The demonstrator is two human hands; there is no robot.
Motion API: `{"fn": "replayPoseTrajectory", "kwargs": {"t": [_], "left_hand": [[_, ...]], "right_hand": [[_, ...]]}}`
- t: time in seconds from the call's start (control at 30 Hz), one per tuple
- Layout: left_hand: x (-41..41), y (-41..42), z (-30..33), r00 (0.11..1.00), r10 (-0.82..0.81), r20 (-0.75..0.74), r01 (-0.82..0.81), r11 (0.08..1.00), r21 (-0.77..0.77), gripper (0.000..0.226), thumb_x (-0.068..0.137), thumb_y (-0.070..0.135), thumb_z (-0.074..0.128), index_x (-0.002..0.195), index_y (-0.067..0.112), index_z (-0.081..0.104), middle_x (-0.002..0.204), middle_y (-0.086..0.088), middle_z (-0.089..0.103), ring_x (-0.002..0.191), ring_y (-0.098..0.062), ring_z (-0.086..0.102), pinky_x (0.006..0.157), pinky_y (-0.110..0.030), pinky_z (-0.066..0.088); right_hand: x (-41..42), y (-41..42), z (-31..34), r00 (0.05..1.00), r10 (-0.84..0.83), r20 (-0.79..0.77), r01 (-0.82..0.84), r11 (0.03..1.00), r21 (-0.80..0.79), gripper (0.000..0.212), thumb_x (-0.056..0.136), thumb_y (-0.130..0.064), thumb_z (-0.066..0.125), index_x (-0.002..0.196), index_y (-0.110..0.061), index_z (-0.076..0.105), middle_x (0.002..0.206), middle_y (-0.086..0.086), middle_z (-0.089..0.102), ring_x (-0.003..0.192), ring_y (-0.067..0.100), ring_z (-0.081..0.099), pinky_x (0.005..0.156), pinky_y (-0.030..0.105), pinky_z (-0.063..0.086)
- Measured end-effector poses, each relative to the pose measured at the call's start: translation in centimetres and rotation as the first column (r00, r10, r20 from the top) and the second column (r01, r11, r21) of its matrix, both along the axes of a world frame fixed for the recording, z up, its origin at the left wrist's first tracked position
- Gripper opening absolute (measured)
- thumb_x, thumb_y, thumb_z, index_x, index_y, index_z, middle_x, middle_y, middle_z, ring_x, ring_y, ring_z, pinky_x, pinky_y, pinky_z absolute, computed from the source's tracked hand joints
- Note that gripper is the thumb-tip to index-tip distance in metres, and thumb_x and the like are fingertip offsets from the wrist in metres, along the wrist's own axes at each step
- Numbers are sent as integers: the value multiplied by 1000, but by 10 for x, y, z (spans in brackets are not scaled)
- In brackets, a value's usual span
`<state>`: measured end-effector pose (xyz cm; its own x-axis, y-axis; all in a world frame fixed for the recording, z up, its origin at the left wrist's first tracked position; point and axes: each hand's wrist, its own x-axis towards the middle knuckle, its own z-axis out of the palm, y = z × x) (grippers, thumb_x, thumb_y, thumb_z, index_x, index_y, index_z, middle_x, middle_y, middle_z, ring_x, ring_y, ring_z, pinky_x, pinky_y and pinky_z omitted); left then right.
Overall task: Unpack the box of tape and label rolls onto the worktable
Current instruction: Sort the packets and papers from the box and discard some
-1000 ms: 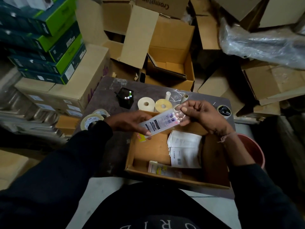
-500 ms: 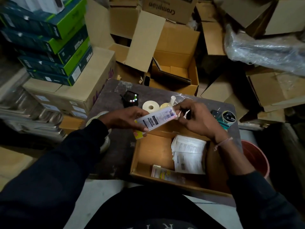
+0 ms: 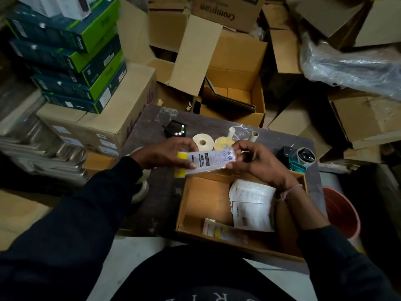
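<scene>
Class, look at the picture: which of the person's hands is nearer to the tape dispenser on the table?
Right. The right hand holds the packet just left of the tape dispenser; the left hand grips the packet's other end, farther away.

Your worktable (image 3: 156, 205) is a dark, scuffed slab. On it sit an open cardboard box (image 3: 195, 205) at the near right, two label rolls (image 3: 202, 141) and two bare cores (image 3: 253, 135) at the far edge, a tape dispenser (image 3: 300, 158) at right, a black pen holder (image 3: 174, 129), and tape rolls (image 3: 141, 190) at left.
</scene>
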<state>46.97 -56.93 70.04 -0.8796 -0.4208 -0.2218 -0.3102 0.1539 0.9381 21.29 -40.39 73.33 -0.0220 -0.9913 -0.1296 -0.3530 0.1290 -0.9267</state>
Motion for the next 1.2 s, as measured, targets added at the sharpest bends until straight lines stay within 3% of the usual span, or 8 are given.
{"fn": "replayPoseTrajectory", "kwargs": {"t": [0.1, 0.23, 0.43, 0.53, 0.67, 0.8, 0.93, 1.2], "left_hand": [[1, -6, 1, 986, 151, -65, -157, 983, -94, 29, 80, 26, 87, 100, 14, 70, 97, -8, 75, 85, -12, 70, 73, -35, 57], [-10, -1, 13, 979, 183, -92, -201, 946, -255, 18, 88, 23, 79, 98, 10, 72, 90, 5, 74, 76, 3, 67, 66, -15, 51], [-24, 2, 18, 984, 176, 2, -163, 916, -365, 31, 83, 50, 76, 94, 21, 73, 87, 4, 74, 80, -14, 72, 67, -35, 59], [-23, -1, 18, 987, 158, 33, -132, 911, -390, 24, 84, 46, 78, 92, 24, 73, 87, 9, 72, 81, -10, 70, 68, -32, 57], [-11, -10, 10, 991, 120, 63, -89, 926, -368, 19, 86, 39, 79, 93, 22, 73, 94, 3, 75, 87, -12, 72, 75, -33, 58], [-2, -10, 4, 988, 150, 33, -134, 947, -291, 20, 88, 30, 79, 98, 13, 74, 91, 5, 74, 79, 4, 68, 63, -11, 49], [5, -12, -6, 987, 159, 20, -149, 955, -255, 16, 90, 26, 78, 99, 13, 73, 90, 9, 73, 74, 8, 66, 58, -7, 46], [24, -22, -15, 980, 200, -16, -200, 967, -159, 19, 88, 19, 79, 103, 9, 71, 93, 1, 77, 82, -4, 72, 65, -18, 54]], "right_hand": [[3, 0, -20, 954, -48, 296, 11, 992, 124, 29, 80, 7, 76, 101, 8, 57, 91, 26, 58, 77, 25, 66, 71, 33, 59], [16, -1, -54, 869, -113, 481, -13, 968, 249, 31, 86, 16, 61, 116, 12, 55, 106, 25, 61, 93, 29, 68, 82, 34, 61], [36, 8, -97, 415, -384, 825, -66, 891, 449, 39, 87, 14, 37, 121, 5, 54, 126, 33, 57, 93, 32, 69, 87, 41, 60], [40, 9, -104, 314, -426, 848, -70, 881, 469, 33, 86, 2, 44, 115, 8, 58, 123, 33, 56, 91, 34, 69, 86, 41, 61], [40, 9, -103, 345, -442, 828, 2, 882, 471, 25, 96, -5, 51, 113, 5, 65, 108, 25, 68, 84, 26, 73, 78, 33, 63], [37, 10, -97, 496, -396, 772, 51, 901, 430, 22, 92, 1, 58, 112, -5, 66, 99, 18, 71, 80, 18, 73, 68, 24, 61], [36, 10, -92, 526, -398, 752, 77, 902, 424, 28, 90, -1, 61, 118, -2, 63, 106, 22, 72, 85, 20, 75, 67, 22, 62], [21, 6, -75, 481, -399, 781, 103, 910, 401, 38, 95, 5, 53, 133, 11, 52, 129, 34, 59, 105, 34, 70, 95, 34, 55]]}}
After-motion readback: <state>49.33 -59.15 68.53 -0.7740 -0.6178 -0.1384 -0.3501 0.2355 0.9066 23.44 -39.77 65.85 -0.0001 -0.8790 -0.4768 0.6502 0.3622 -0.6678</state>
